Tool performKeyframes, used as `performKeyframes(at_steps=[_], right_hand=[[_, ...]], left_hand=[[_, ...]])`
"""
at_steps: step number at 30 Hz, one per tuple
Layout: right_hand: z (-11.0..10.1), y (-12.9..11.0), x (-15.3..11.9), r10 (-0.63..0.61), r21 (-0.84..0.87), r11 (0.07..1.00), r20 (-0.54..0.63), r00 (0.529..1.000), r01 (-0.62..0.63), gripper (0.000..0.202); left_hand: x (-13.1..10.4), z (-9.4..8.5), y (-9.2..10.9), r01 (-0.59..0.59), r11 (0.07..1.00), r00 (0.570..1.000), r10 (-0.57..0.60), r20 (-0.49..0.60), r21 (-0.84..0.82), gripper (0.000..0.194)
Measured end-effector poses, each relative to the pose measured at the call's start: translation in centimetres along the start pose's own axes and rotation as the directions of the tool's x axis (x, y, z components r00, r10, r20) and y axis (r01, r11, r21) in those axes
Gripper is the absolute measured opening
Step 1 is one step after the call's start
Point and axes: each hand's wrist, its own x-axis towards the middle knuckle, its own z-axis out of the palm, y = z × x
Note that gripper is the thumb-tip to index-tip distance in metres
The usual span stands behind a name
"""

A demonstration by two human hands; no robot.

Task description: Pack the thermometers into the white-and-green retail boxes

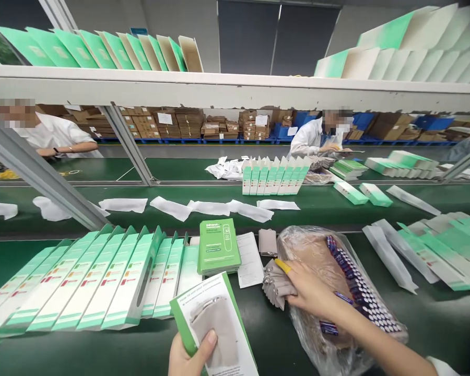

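My left hand [194,355] grips a green-backed instruction booklet [199,297] showing a printed white page. A grey fabric pouch [215,326] lies on that page under my thumb. My right hand [309,287], with a yellow finger cover on one finger, is closed on a fanned bundle of grey pouches [276,284]; some fingertips are hidden. Behind the bundle lies another small grey pouch stack [267,242]. Between my hands and the carton row are a pile of green booklets [219,245] and a printed white sheet [250,259].
Open green-and-white cartons [117,282] stand in a row at left. Right of my hand, a clear plastic bag [297,240] holds rows of batteries [360,287]. White sleeves [211,209] lie on the green conveyor [297,219]. Two people in white sit opposite, below an overhead shelf [235,91].
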Motion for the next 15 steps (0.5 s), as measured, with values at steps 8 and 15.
performKeyframes(at_steps=[8, 15], right_hand=[[0.1, 1.1, -0.5, -0.040, -0.043, 0.998, -0.067, 0.997, 0.037, 0.078], [2.6, 0.4, 0.7, -0.073, -0.218, 0.975, -0.140, 0.987, 0.041, 0.082]], left_hand=[[-1.1, -0.3, 0.6, 0.032, 0.999, 0.999, -0.031, -0.037, 0.006, 0.069], [-0.8, 0.0, 0.5, 0.015, 1.000, 0.999, -0.014, -0.042, 0.019, 0.068]])
